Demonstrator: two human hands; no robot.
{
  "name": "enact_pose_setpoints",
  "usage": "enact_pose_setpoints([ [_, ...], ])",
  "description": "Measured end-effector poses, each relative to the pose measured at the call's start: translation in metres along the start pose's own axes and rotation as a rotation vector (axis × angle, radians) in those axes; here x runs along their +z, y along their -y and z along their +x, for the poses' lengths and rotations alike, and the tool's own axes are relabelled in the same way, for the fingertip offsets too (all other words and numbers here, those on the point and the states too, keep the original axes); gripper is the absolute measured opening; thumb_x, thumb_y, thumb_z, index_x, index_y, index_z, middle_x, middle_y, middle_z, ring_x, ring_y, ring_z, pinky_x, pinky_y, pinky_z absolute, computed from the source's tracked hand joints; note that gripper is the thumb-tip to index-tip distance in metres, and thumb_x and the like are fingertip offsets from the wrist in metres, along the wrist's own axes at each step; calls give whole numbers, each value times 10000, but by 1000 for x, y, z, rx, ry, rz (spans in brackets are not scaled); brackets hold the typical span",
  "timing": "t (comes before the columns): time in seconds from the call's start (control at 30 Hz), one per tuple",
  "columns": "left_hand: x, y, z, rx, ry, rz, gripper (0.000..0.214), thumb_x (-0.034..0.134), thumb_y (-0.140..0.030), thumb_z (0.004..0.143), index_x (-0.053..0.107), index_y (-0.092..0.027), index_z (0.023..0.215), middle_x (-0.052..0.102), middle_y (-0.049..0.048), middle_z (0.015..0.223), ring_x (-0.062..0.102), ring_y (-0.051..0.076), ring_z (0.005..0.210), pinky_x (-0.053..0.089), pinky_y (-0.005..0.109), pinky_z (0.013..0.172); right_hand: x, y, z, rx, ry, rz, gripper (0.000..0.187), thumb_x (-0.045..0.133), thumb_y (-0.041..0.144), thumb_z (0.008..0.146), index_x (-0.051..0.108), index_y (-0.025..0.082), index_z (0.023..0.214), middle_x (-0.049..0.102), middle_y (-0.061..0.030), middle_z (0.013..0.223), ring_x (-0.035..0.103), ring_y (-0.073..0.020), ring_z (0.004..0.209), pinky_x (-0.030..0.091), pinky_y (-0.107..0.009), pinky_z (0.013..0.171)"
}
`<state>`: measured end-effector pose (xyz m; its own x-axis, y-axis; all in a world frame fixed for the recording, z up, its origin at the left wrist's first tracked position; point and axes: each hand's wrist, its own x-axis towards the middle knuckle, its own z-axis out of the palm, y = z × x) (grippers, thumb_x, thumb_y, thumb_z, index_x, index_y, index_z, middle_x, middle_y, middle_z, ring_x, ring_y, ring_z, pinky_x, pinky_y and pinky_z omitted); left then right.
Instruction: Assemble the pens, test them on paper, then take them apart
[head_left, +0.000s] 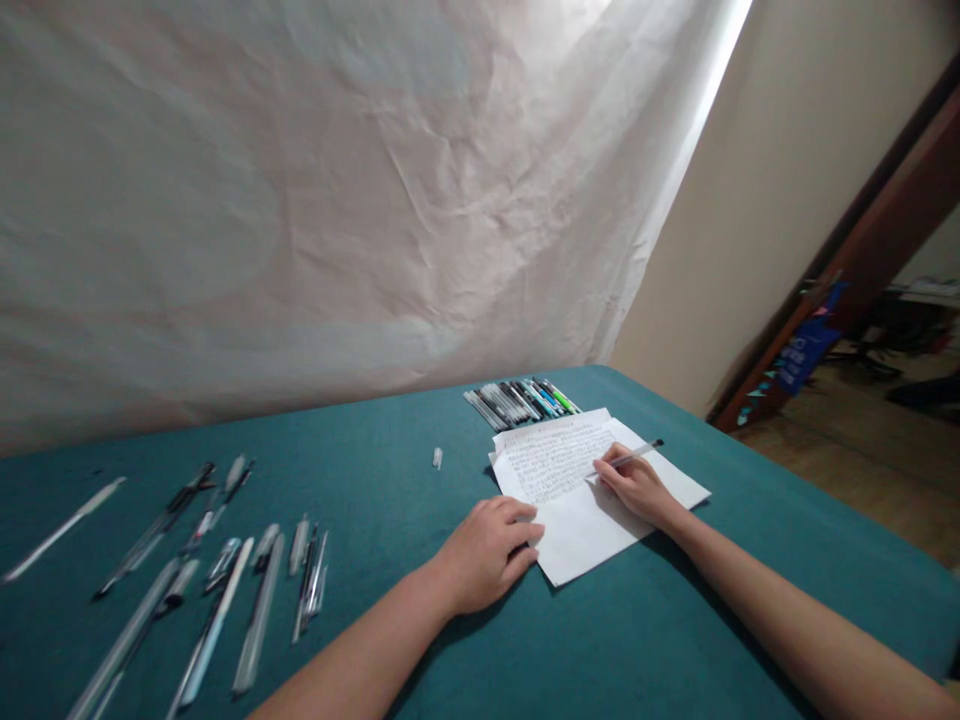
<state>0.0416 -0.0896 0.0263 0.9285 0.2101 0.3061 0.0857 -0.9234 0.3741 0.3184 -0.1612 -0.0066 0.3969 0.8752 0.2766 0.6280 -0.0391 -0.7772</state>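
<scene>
Held between the fingers of my right hand (pixel 634 487) is a slim pen (pixel 641 452), its dark end pointing up and to the right. Its tip is by a white sheet of paper (pixel 585 540), whose upper part is covered in dense rows of handwriting. The writing is too small to read. More paper shows underneath along the sheet's upper left edge. My left hand (pixel 491 553) rests on the table with its fingers spread, the fingertips lying on the sheet's left edge. Nothing is in that hand.
A green-covered table (pixel 375 450) carries everything. Behind the paper lies a row of pens (pixel 521 402). A small clear pen cap (pixel 437 458) sits left of the paper. Several pens and pen parts (pixel 217 620) are scattered at the left. A pale hanging sheet (pixel 322 200) backs the table.
</scene>
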Motion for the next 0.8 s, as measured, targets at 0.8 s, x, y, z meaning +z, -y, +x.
enact_pose_setpoints([
  [0.8, -3, -2, 0, -4, -6, -19, 263, 384, -303, 823, 534, -233, 1027, 508, 61, 1095, 433, 190, 1021, 321, 355, 857, -1, -3, 1, -31, -4, -34, 192, 472, 353, 742, 459, 189, 643, 492, 38, 485, 420, -96, 425, 325, -221, 438],
])
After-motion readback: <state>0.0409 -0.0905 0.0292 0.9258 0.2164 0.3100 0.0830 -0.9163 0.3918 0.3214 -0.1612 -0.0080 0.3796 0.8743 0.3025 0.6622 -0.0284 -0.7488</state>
